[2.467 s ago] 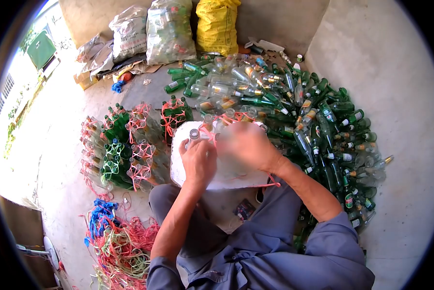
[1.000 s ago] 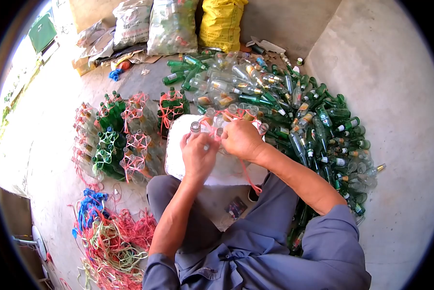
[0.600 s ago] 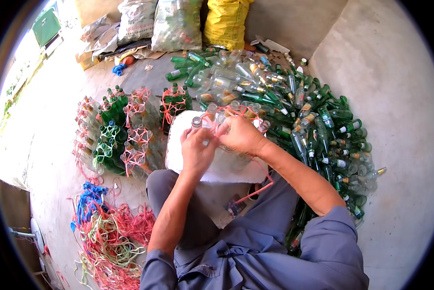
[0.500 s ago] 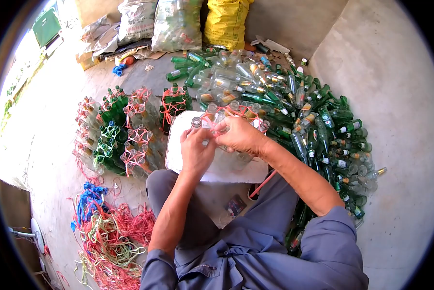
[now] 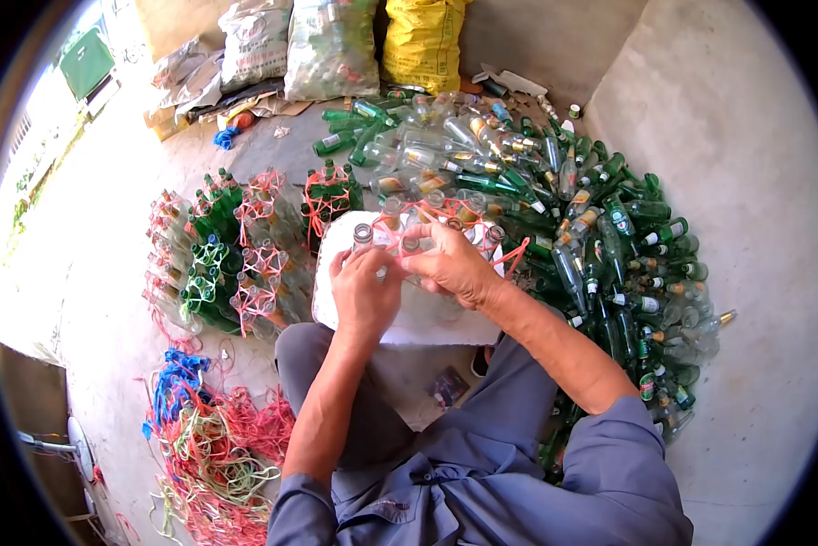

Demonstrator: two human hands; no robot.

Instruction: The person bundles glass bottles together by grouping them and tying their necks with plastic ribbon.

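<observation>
Clear glass bottles (image 5: pixel 391 207) stand grouped on a white padded block (image 5: pixel 331 273) in front of my knees. Pink plastic string (image 5: pixel 436 209) loops around their necks. At the near side of the group, my left hand (image 5: pixel 366 289) is closed, its fingertips pinching the string beside a bottle neck. My right hand (image 5: pixel 452 266) meets it there, thumb and fingers closed on the same string. A loose pink end sticks out to the right past this hand. The exact grip point is partly hidden by the fingers.
Tied bundles of green and clear bottles (image 5: pixel 213 209) stand at the left. Tangled string (image 5: pixel 218 446) lies at lower left. A large heap of loose bottles (image 5: pixel 609 227) spreads behind and to the right. Filled sacks (image 5: pixel 336 50) and a yellow sack (image 5: pixel 422 45) line the back wall.
The loose string end has swung from hanging below my right forearm to sticking out right of the bottles. Both hands remain close together, with the fingers slightly shifted.
</observation>
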